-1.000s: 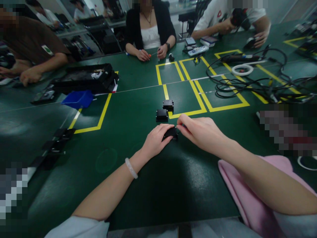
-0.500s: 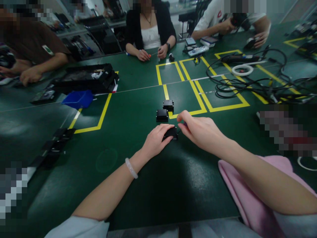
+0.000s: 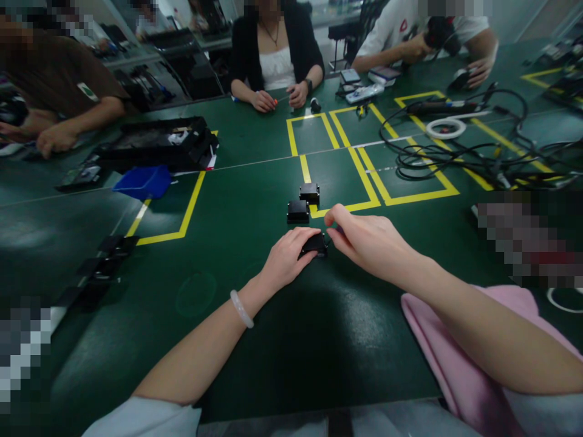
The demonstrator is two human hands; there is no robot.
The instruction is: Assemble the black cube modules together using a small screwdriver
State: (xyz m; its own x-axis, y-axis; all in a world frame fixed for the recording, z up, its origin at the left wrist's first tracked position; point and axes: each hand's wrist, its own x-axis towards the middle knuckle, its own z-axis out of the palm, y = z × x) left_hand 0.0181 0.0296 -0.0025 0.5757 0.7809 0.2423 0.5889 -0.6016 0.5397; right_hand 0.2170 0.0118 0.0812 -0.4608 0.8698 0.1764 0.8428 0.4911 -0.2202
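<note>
A small black box (image 3: pixel 314 243) lies on the green table, and my left hand (image 3: pixel 286 258) is closed round its left side. My right hand (image 3: pixel 364 238) is curled just right of the box, thumb and forefinger pinched. A thin dark tip shows between those fingers and the box's right edge; its kind cannot be made out. Just beyond the held box sit two similar black boxes, a nearer one (image 3: pixel 297 211) and a farther one (image 3: pixel 310 193), close together by the yellow tape line.
Left, more black parts (image 3: pixel 102 267) stand in a row near a blue bin (image 3: pixel 143 182) and a black tray (image 3: pixel 155 142). Black cables (image 3: pixel 437 158) tangle at the right. A pink cloth (image 3: pixel 432 328) lies under my right forearm. Several people sit across the table.
My hands and the box keep almost the same place. Across the table, one person's hands shift slightly.
</note>
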